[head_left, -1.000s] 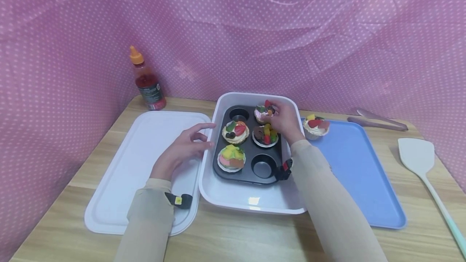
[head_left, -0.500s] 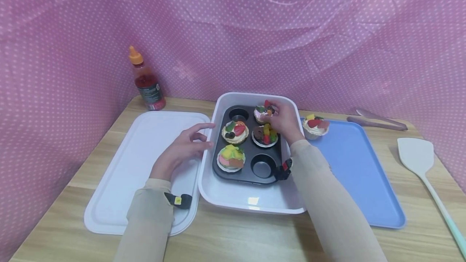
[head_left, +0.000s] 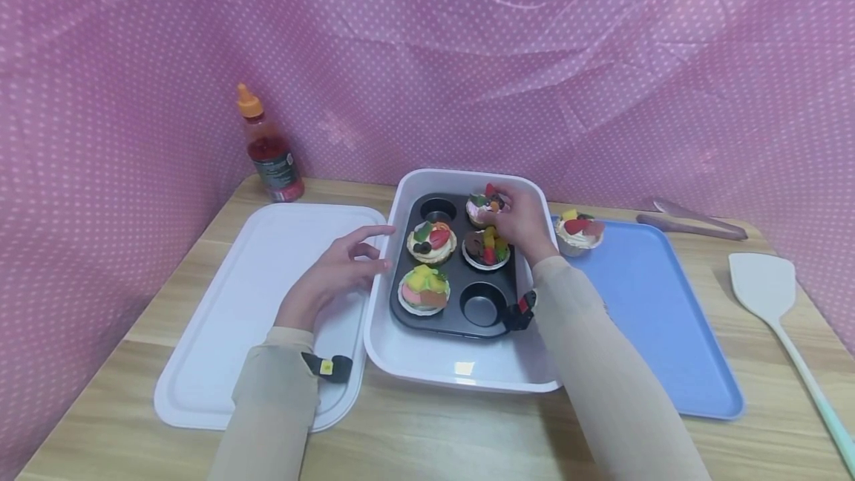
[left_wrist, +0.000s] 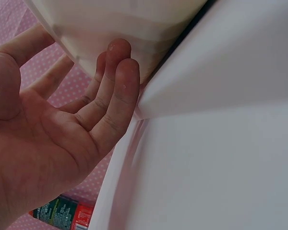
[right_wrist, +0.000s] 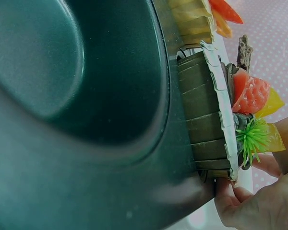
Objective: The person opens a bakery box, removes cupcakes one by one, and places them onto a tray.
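Note:
In the head view, a dark muffin pan lies in a deep white bin. My right hand pinches a toy cupcake with cream and red fruit at the pan's back right cup. Just in front of it sits a chocolate cupcake, seen close up in the right wrist view. The left column holds a strawberry cupcake and a yellow-topped cupcake. My left hand has its fingers loosely bent against the outside of the bin's left wall.
A white lid-like tray lies left and a blue tray right, with another cupcake at its back corner. A sauce bottle stands back left. Tongs and a pale spatula lie at the right. Pink dotted cloth hangs behind.

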Motion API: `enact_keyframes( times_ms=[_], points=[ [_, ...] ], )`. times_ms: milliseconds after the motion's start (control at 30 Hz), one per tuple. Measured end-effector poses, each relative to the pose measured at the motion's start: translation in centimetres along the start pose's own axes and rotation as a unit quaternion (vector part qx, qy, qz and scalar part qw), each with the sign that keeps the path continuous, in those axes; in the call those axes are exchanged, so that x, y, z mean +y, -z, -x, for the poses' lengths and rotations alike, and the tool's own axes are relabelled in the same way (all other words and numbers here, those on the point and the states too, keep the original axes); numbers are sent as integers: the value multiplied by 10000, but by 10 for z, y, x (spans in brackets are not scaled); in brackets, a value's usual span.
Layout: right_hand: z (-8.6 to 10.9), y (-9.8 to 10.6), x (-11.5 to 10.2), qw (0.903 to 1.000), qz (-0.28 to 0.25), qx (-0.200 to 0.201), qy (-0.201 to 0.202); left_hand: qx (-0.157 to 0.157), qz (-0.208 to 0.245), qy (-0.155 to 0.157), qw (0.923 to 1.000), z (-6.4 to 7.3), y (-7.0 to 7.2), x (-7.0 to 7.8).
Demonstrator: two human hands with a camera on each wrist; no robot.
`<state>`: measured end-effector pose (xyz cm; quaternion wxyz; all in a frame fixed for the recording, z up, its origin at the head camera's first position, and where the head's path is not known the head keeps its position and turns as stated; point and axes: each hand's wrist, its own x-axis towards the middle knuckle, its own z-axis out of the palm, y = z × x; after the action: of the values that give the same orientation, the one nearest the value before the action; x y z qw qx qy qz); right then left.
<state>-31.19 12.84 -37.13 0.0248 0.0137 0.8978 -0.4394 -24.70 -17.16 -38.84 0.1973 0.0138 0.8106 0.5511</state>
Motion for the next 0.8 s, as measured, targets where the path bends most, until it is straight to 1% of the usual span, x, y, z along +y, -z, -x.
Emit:
enact_keyframes(
  times_ms=[200,467,800],
  points=[
    [0,0,0,9999,-93,-22,-69,-8,-8,2,10000,0,0,-1],
    [1,0,1,10000,45,-2,-64,-47,24,-104,9999,-1,1,-2],
    [0,1,1,9999,74,-65,-83,-45,26,-102,9999,-1,1,-2]
  ],
)
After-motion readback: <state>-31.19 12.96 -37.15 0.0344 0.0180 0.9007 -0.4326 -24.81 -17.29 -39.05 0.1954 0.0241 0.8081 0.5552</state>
